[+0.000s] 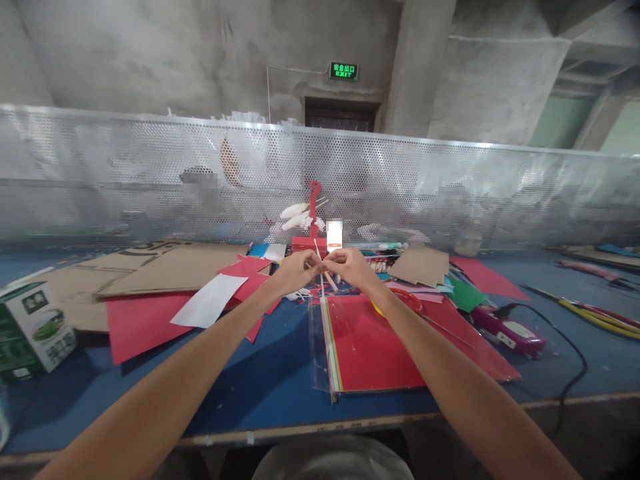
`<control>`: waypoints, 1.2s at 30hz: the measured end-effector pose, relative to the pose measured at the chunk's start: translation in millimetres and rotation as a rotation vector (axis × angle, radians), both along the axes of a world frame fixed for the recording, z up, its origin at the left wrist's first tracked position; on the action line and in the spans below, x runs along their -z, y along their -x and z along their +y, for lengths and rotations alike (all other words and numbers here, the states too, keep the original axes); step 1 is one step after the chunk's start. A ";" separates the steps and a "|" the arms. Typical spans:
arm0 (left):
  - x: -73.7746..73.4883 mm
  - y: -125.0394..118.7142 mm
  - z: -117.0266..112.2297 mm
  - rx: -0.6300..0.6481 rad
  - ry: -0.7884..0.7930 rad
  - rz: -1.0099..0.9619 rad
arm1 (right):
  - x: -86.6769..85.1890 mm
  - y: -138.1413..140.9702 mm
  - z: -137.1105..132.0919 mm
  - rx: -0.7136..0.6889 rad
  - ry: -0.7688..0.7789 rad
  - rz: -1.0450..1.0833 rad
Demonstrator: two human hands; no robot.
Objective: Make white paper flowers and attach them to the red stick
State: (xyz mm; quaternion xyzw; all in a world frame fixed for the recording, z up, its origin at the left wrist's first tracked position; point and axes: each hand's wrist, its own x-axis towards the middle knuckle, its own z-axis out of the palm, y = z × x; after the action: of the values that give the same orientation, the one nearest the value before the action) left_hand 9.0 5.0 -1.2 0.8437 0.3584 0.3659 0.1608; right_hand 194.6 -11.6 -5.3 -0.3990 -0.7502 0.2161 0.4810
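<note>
My left hand (299,272) and my right hand (354,268) meet over the middle of the table, fingertips pinched close together. Between them they grip a thin white strip (323,285); one end sticks up above the fingers and the other hangs below. Whether it is paper or string I cannot make out. Just behind the hands stand a red box-like piece with a tall red upright (314,207) and a lit phone (335,233). Below my right hand lies a clear-wrapped stack of coloured paper (370,347), red on top.
Cardboard sheets (175,270), red paper (145,323) and a white sheet (210,300) lie left, near a green-and-white carton (37,327). On the right are yellow-handled scissors (585,310), a purple device (510,332) with a black cord, and cardboard (421,265). A perforated metal screen (425,180) stands behind.
</note>
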 end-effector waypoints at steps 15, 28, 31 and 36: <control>-0.2 -3.5 -2.6 -0.035 -0.032 -0.065 | 4.6 7.5 1.2 0.112 -0.135 -0.058; -2.1 -2.3 -4.2 -0.021 -0.063 -0.063 | 1.4 7.6 -2.1 0.061 -0.097 0.019; -3.1 -2.5 -7.8 -0.082 -0.130 0.016 | 1.9 8.1 -4.0 0.094 -0.104 -0.057; -0.8 -2.3 -4.2 -0.066 -0.084 0.003 | 2.5 9.4 -3.9 0.138 -0.125 -0.115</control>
State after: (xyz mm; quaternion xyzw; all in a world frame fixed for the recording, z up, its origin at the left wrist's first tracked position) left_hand 11.4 0.8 -0.4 0.8379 0.3705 0.3846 0.1123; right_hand 185.2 -15.5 -7.8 -0.4308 -0.7593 0.1119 0.4747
